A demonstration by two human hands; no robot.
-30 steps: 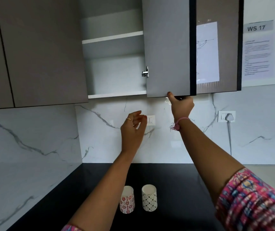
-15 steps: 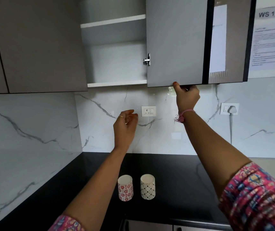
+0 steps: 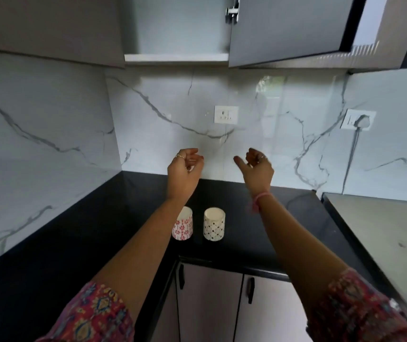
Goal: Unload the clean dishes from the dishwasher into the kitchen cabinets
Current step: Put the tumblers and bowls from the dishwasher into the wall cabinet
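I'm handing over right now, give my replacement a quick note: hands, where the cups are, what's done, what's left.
Left hand and right hand: both empty, fingers loosely curled, raised above the counter.
Red-flowered cup and black-patterned cup stand side by side on the counter, apart.
Done: cabinet door is open; the visible lower shelf is bare.
Left: lift both cups onto the shelf, then shut the door.
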